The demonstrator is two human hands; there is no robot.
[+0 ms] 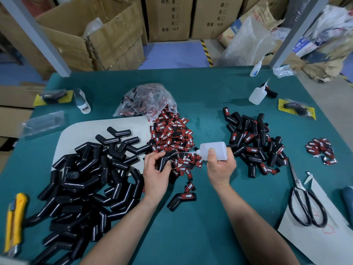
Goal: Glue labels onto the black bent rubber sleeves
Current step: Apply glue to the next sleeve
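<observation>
My left hand (155, 174) grips a black bent rubber sleeve (165, 161) over the table's middle. My right hand (220, 166) holds a translucent glue bottle (214, 150) on its side, its nozzle pointing left toward that sleeve. Between and behind the hands lies a heap of red-and-black labels (172, 138). A big pile of bare black sleeves (86, 188) fills the left. Sleeves with labels on them form a pile (256, 146) at the right. One labelled sleeve (182, 199) lies alone near my left wrist.
A plastic bag of labels (147, 101) sits behind the heap. Two more glue bottles (257, 94) (256, 68) stand at the back right. Scissors (305, 205) lie on white paper at the right, a yellow utility knife (14, 222) at the left edge. A small label cluster (321, 150) lies far right.
</observation>
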